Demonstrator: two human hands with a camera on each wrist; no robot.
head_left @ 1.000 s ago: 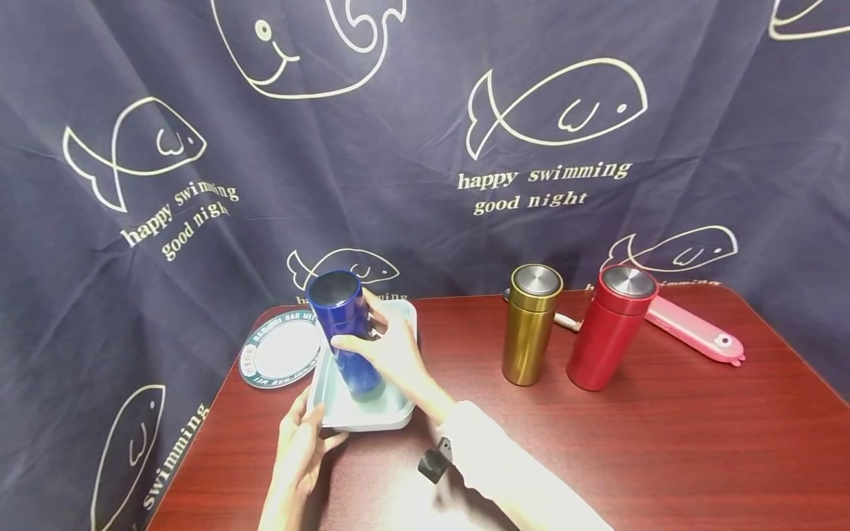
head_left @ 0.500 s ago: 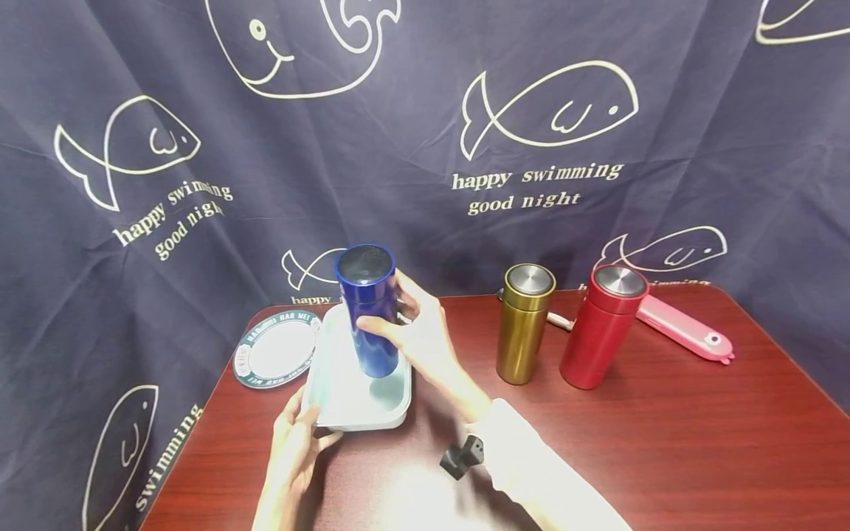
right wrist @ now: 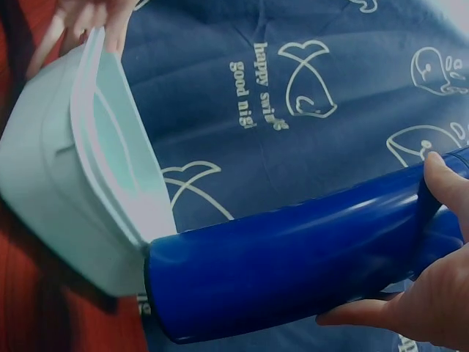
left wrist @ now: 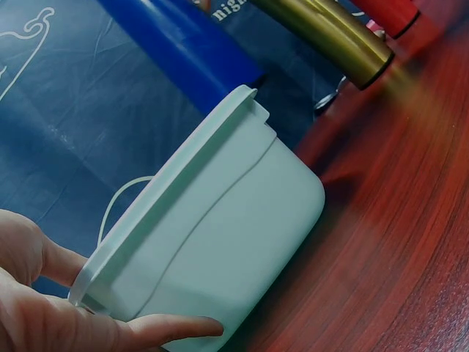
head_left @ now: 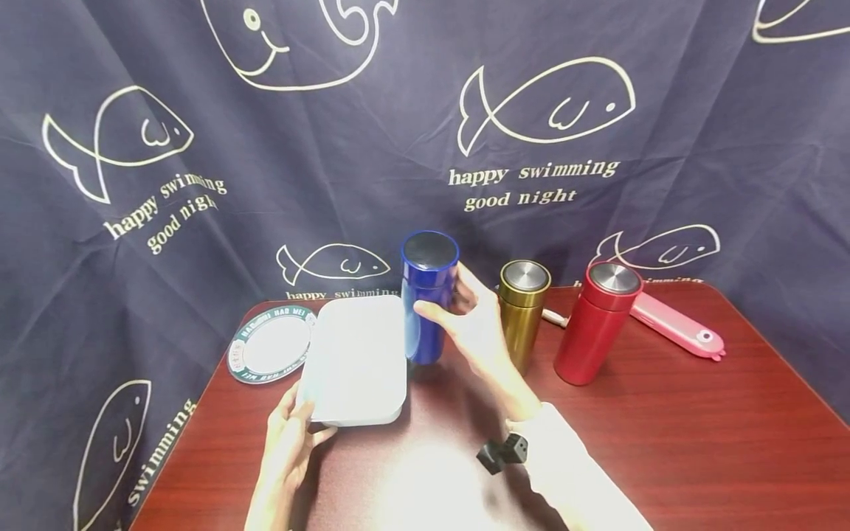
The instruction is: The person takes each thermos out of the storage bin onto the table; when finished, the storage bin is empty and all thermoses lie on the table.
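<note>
My right hand [head_left: 483, 335] grips a blue thermos flask [head_left: 426, 341], fingers and thumb around its body. The flask is upright and raised, just right of a pale mint plastic tub [head_left: 358, 361]; in the right wrist view its base [right wrist: 165, 293] overlaps the tub's rim. My left hand [head_left: 284, 442] holds the tub at its near left corner, with fingers at the rim and one finger along the outer wall, as the left wrist view shows. The tub's inside looks washed out by glare in the head view.
Right of the blue flask stand a gold thermos [head_left: 523, 317] and a red thermos [head_left: 594, 332]. Behind them lie a white-handled utensil [head_left: 554, 318] and a pink case [head_left: 677, 324]. A green-rimmed plate [head_left: 237, 355] lies left of the tub. A fish-print cloth [head_left: 372, 162] hangs behind.
My right hand has lifted the blue thermos out of the tub and carried it rightward past the tub's right edge. My left hand keeps its hold on the tub.
</note>
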